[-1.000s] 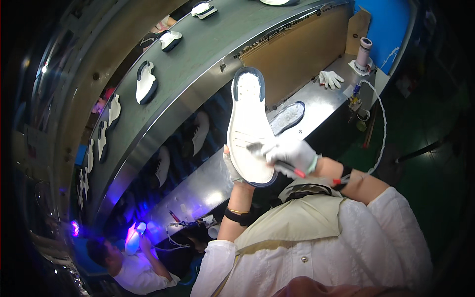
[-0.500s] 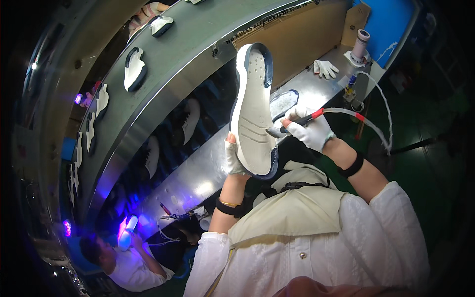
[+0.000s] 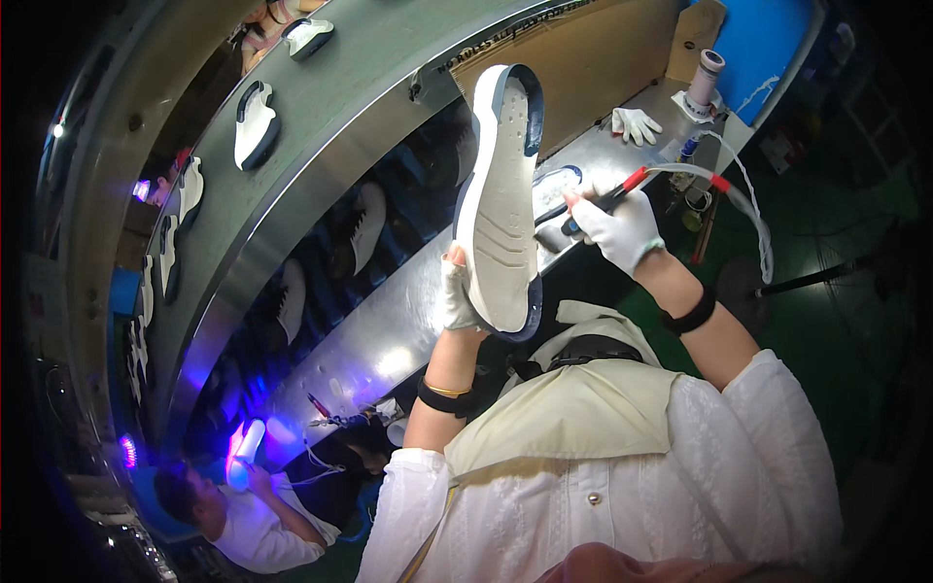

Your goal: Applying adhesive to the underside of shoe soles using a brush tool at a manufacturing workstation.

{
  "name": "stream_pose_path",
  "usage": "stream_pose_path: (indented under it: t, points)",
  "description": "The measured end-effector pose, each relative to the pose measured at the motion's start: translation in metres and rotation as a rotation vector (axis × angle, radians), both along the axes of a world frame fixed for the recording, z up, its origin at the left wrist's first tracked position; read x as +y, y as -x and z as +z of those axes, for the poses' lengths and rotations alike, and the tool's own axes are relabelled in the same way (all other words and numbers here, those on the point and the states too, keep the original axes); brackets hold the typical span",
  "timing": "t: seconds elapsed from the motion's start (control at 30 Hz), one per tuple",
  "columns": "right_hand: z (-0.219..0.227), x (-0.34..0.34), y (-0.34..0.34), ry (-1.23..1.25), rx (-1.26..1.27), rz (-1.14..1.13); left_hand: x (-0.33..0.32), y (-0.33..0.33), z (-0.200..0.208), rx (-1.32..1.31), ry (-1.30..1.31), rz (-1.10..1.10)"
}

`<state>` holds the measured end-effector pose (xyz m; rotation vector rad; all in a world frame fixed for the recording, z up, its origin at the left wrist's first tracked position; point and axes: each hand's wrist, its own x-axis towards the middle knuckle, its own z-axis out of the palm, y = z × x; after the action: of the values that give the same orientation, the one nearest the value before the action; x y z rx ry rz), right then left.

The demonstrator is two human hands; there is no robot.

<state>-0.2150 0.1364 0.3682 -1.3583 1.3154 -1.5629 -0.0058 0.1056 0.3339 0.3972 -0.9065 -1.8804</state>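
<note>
A white shoe sole (image 3: 498,219) with a dark blue rim stands nearly upright in front of me, its inner face showing grooves and small holes. My left hand (image 3: 459,296), in a white glove with bare fingertips, is closed round its lower left edge. My right hand (image 3: 627,233), gloved alike, grips a black-handled brush (image 3: 610,199) with a red-banded hose behind it. The brush tip is just right of the sole; whether it touches the edge I cannot tell. Behind it, a second object with a dark rim and pale inside (image 3: 561,179) lies on the metal ledge, partly hidden.
A green conveyor belt (image 3: 340,83) curves along the left, carrying several soles (image 3: 256,126). On the metal ledge (image 3: 389,335) are a loose white glove (image 3: 635,124) and a pink cylinder (image 3: 706,80). A co-worker (image 3: 258,520) sits lower left in purple light. Shoes stand below the belt.
The sole in my left hand has shifted slightly up and turned a little. My right hand and the brush have moved a little up and right. Soles on the belt have shifted down and left.
</note>
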Motion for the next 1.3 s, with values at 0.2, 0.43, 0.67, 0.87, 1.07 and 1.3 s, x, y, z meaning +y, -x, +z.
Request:
stream_pose_path:
  t: [0.2,0.43,0.67,0.87,1.07,1.3]
  points:
    - [-0.005,0.005,-0.016,-0.42,-0.241,0.528,0.0,0.005,-0.001,0.228,-0.074,-0.24]
    - [-0.005,-0.048,0.03,0.04,-0.284,0.2,0.012,0.011,0.0,0.195,-0.199,-0.365]
    - [-0.004,0.007,0.001,0.577,0.345,0.16,-0.009,0.013,0.032,0.27,-0.131,-0.44]
    - [0.012,0.038,0.061,0.436,-0.184,-0.21,-0.076,0.018,0.106,0.255,0.172,-0.175]
    - [-0.004,0.053,0.048,0.317,-0.23,-0.271,-0.227,0.022,0.193,0.352,-0.088,-0.166]
    - [-0.01,0.063,0.043,0.28,-0.354,-0.158,-0.224,0.002,0.151,0.149,-0.266,-0.15]
